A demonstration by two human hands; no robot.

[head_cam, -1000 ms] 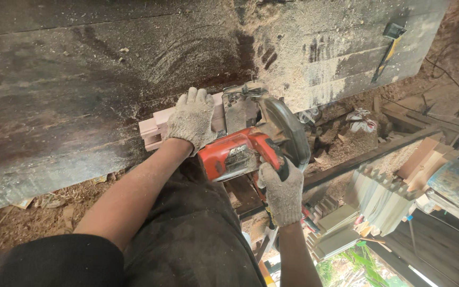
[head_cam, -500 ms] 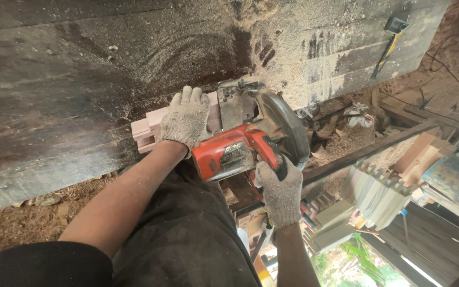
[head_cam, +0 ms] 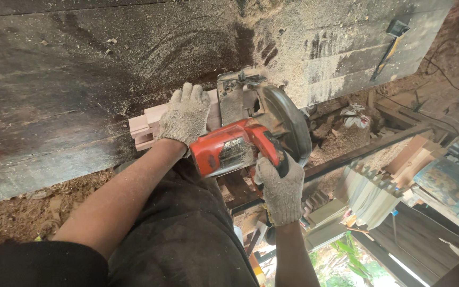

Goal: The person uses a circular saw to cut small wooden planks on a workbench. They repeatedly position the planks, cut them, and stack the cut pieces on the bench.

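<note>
Saw (head_cam: 251, 133) shifted left, blade hidden behind guard

Saw (head_cam: 251, 133) on bench (head_cam: 54, 95), R of wood strips (head_cam: 144, 127).
</note>
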